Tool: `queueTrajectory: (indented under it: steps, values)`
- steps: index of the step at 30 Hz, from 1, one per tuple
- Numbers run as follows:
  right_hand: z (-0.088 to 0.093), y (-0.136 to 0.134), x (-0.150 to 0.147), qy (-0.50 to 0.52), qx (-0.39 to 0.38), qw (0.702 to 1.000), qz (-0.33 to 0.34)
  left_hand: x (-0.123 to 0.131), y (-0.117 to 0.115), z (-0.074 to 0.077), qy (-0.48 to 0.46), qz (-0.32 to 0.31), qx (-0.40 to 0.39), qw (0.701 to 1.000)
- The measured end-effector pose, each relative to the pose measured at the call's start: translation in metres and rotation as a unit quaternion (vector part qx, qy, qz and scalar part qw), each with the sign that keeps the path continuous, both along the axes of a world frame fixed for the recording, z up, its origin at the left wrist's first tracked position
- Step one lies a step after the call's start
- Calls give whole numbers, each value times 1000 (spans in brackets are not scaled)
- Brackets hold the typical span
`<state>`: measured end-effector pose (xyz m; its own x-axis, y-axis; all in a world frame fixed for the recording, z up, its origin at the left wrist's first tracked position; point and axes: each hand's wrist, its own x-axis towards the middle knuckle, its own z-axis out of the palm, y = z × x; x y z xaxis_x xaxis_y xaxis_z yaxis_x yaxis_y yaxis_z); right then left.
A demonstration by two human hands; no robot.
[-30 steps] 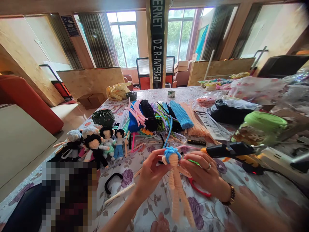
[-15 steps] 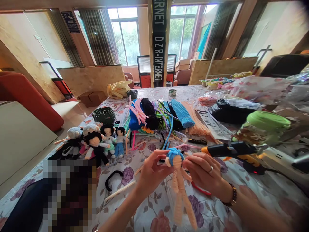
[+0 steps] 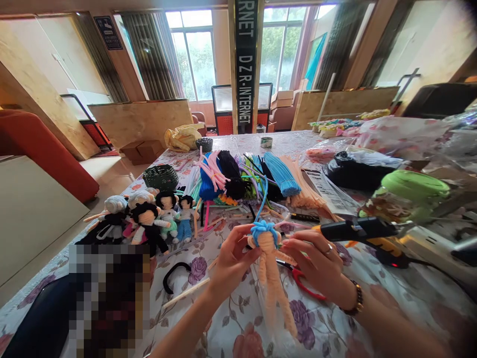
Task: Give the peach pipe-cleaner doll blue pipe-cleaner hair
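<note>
Surface: a table (image 3: 372, 298) under a floral cloth, in a wood-panelled room with tall windows (image 3: 194, 54) far beyond the fingers.

Count: one peach doll (image 3: 270, 271) with blue hair, gripped at the head between the left hand (image 3: 231, 261) and the right hand (image 3: 316, 266). Both sets of fingers are closed narrowly on it, and its legs hang below them. Five finished dolls (image 3: 149, 216) lie left of the fingers. One glue gun (image 3: 357, 231) lies right of them.

Containers: two woven baskets (image 3: 161, 177), contents not visible. One green-lidded jar (image 3: 406, 196), contents unclear.
</note>
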<state>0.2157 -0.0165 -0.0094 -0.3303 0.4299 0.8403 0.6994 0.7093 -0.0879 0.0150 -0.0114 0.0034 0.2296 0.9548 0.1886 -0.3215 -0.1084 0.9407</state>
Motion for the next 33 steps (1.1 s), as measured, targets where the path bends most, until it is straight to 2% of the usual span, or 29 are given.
queueTrajectory:
  steps: [4,9,15,20,33]
  values:
    - [-2,0,0,8,6,1000,4,-1,0,0,7,-8,-6,1000]
    - [1,-1,1,-34,9,999,6,0,-1,0,11,-15,-23,1000]
    - [-1,5,2,-39,78,995,39,0,0,-1,12,-37,-11,999]
    - [-4,9,4,-47,95,994,40,0,0,-1,18,-44,-3,999]
    - [1,6,1,-65,93,993,36,0,-2,-1,61,-16,11,998]
